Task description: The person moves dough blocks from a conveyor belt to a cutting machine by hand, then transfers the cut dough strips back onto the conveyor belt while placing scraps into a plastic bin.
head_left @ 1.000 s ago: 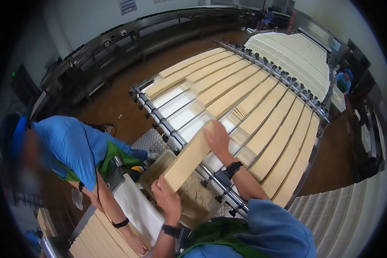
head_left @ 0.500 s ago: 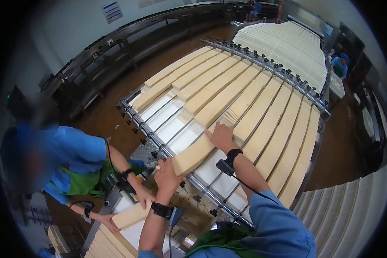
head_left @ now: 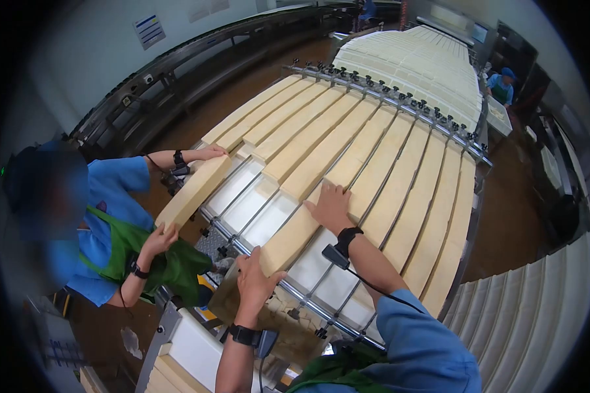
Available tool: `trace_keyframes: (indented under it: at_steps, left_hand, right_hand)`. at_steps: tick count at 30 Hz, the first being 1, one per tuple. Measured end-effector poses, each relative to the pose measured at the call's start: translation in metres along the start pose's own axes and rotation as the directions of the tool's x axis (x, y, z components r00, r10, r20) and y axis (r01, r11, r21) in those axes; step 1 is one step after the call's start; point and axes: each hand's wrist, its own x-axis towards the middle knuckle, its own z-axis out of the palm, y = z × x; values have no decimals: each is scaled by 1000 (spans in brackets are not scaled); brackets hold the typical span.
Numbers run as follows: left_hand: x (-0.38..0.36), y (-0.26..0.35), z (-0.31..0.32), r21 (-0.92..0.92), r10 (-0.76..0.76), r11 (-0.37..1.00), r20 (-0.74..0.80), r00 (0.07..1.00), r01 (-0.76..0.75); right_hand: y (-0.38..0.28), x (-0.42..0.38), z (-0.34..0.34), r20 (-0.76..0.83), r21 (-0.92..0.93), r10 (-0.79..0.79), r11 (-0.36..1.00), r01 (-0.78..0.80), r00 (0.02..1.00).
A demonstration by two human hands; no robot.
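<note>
Long pale slab [head_left: 294,230] at centre frame, lying flat on the white lane of the conveyor [head_left: 255,216], in line with the row of slabs [head_left: 347,150] running toward the upper right. Left hand [head_left: 254,283] clamped on its near end at lower centre, thumb over the top edge; right hand [head_left: 330,206] pressed flat and spread on its far end, just against the next slab in the lane. A second ago tilted up off the rollers, half a second ago nearly down, now seated in the lane: placement looks all but finished, with only a nudge forward left to close any gap.

At centre left, a co-worker in a blue shirt and green apron [head_left: 121,245] now holding another slab [head_left: 193,190] up at the conveyor's near edge with both hands, where earlier bent low over a stack at lower left. That slab stands just beside the open white lanes, near but apart. Bin of broken pieces [head_left: 288,321] below the left hand.
</note>
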Motion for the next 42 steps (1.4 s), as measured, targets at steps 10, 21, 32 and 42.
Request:
trace_keyframes:
  at_steps: [10,21,32,42]
  left_hand:
    - [6,-9,13,-107,-184,980,-167,969,168]
    - [14,14,45,-156,-214,970,-170,962,188]
    - [18,-27,71,-444,-264,889,-300,917,111]
    - [24,-19,72,-339,-183,938,-320,930,68]
  right_hand:
    - [11,9,-10,5,-12,-56,998,56,998]
    - [20,-1,18,-278,-27,7,1000,-15,960]
    - [41,48,13,-472,55,-148,979,196,869]
    - [16,-1,30,-253,172,-344,904,392,904]
